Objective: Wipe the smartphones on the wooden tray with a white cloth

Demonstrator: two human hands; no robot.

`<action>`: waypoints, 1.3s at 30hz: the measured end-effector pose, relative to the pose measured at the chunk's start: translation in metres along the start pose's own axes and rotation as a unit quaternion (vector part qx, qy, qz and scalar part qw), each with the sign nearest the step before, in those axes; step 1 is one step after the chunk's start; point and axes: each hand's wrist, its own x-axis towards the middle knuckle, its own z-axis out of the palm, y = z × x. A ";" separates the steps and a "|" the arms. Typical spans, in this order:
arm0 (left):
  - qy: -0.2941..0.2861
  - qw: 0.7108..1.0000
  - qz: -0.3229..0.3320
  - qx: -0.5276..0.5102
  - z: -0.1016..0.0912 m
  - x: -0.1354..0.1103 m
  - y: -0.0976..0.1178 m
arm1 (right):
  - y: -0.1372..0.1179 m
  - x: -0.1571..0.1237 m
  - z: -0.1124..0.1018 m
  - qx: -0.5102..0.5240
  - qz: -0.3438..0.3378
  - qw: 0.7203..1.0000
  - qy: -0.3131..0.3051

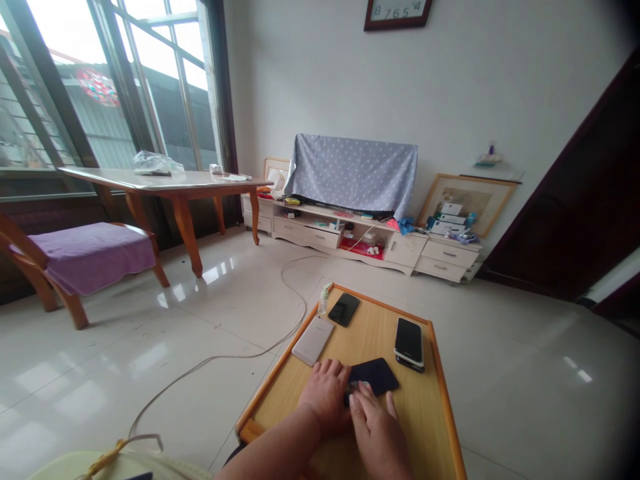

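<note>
On the wooden tray (280, 393), left hand (325, 393) and right hand (377, 427) fingers (361, 400) touch, narrowly spaced, a dark phone's (377, 375) edge.

Wooden table (165, 180), purple-draped chair (90, 257), dotted cloth (353, 173) over low cabinet (305, 233)

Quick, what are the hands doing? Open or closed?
Left hand: fingers curled against a dark blue phone, can't tell if holding.
Right hand: fingertips at its edge, can't tell either.

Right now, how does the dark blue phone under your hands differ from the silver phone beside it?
The dark blue phone is dark, while the silver phone is pale. The dark blue phone sits at the fingertips of the left hand and right hand; the silver phone lies apart from them. Both lie flat on the wooden tray.
</note>
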 end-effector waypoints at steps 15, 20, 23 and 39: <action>0.012 1.000 -0.003 -0.005 -0.001 -0.001 0.001 | 0.009 0.002 0.003 -0.040 0.017 0.999 0.005; 0.041 0.999 -0.002 -0.017 0.002 -0.001 0.001 | 0.020 0.006 -0.002 -0.024 0.034 0.999 -0.001; 0.050 0.998 0.002 -0.025 0.003 -0.001 0.000 | 0.038 0.017 -0.010 -0.045 0.074 0.996 0.025; 0.041 0.999 0.003 -0.015 0.005 -0.001 0.000 | 0.032 0.020 -0.011 -0.035 0.054 0.998 0.016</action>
